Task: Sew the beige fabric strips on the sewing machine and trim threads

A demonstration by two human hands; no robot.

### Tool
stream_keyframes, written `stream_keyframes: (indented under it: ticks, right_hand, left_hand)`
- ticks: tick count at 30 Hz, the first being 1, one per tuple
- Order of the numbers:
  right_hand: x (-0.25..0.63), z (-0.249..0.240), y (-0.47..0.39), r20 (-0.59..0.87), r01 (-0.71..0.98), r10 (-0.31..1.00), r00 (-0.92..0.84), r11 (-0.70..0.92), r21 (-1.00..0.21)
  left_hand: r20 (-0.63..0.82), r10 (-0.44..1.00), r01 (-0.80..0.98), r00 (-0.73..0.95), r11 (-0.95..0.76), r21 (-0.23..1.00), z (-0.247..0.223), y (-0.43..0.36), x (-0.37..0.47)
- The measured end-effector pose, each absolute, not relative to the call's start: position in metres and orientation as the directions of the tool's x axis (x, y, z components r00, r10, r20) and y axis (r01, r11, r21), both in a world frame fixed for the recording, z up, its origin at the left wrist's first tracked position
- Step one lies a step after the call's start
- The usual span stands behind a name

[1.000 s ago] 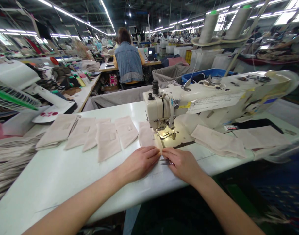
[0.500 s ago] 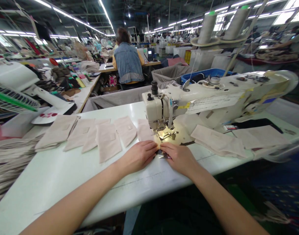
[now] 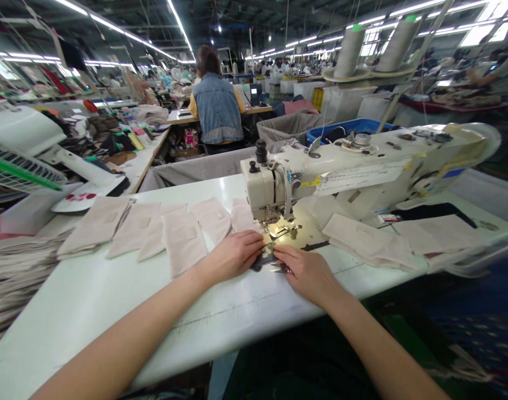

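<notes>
The needle end of a white sewing machine [image 3: 262, 191] stands over a lit metal needle plate [image 3: 299, 233]. My left hand [image 3: 237, 256] is left of the presser foot, its fingers pressed together on a beige fabric piece [image 3: 242, 215], part of which is hidden behind the hand. Close to the plate's front edge is my right hand [image 3: 310, 272], fingers bent and the tips near the left fingertips. Pointed metal blades of thread snips [image 3: 277, 270] stick out from under its fingers; their handle is mostly covered by the hand.
Beige fabric pieces with small tabs [image 3: 185, 244] lie in a row on the left. More folded pieces [image 3: 368, 241] lie to the right. A fabric stack [image 3: 16, 278] and a white fan [image 3: 24, 139] are far left. Ahead, a person [image 3: 218, 105] sits with their back turned.
My left hand has shifted slightly left and away from me, and the fingertips of both hands are farther apart. More of the dark area before the needle plate shows. My right hand has barely moved.
</notes>
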State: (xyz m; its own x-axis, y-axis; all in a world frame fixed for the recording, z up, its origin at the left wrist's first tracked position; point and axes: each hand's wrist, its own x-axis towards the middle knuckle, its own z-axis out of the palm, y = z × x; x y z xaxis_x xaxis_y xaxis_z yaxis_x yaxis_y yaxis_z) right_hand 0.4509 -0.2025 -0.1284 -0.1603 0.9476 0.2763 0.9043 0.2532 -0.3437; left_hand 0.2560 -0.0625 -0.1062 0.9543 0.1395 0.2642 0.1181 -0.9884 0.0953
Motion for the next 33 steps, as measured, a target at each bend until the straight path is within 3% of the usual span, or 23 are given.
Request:
stream_keyframes:
  ticks: [24, 29, 33]
  right_hand:
    - [0.465, -0.129, -0.23, 0.329, 0.914, 0.941, -0.08, 0.2, -0.352]
    - [0.499, -0.127, -0.243, 0.44, 0.935, 0.877, 0.194, -0.03, -0.353]
    - [0.548, -0.116, -0.253, 0.438, 0.913, 0.81, 0.391, -0.279, -0.299]
  left_hand:
    - [0.313, 0.214, 0.183, 0.925, -0.975, 0.125, -0.106, -0.042, 0.262]
    - [0.337, 0.233, 0.175, 0.912, -0.965, 0.194, -0.108, -0.042, 0.261]
    - [0.392, 0.312, 0.208, 0.865, -0.935, 0.286, -0.112, -0.038, 0.263]
